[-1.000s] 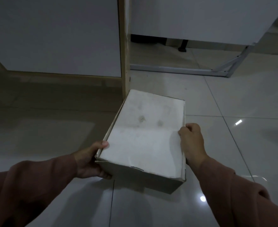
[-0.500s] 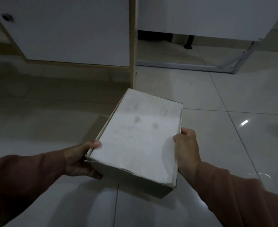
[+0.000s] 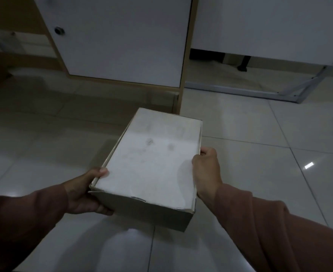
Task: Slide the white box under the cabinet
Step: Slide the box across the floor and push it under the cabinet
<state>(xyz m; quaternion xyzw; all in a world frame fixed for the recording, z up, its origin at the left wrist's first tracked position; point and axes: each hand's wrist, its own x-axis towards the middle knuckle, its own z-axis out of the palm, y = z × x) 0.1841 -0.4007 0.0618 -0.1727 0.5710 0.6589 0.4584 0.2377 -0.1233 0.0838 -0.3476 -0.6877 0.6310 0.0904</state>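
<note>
A white cardboard box (image 3: 153, 160) with a dusty lid sits low over the tiled floor, its long axis pointing toward the cabinet. My left hand (image 3: 85, 191) grips its near left corner, thumb on the lid edge. My right hand (image 3: 206, 169) grips the right long side. Straight ahead stands the cabinet (image 3: 122, 40), white doors in a wooden frame, with a low gap beneath it. The box's far end lies just short of the cabinet's right wooden post (image 3: 178, 101).
A white table panel (image 3: 269, 26) on a grey metal frame (image 3: 240, 91) stands to the right of the cabinet, with a dark leg behind it. Glossy floor tiles (image 3: 269, 144) spread all around. A round lock (image 3: 59, 30) sits on the cabinet door.
The view has shifted left and tilted up, showing more of the cabinet door and its lock. The box has turned slightly with both hands still gripping it.
</note>
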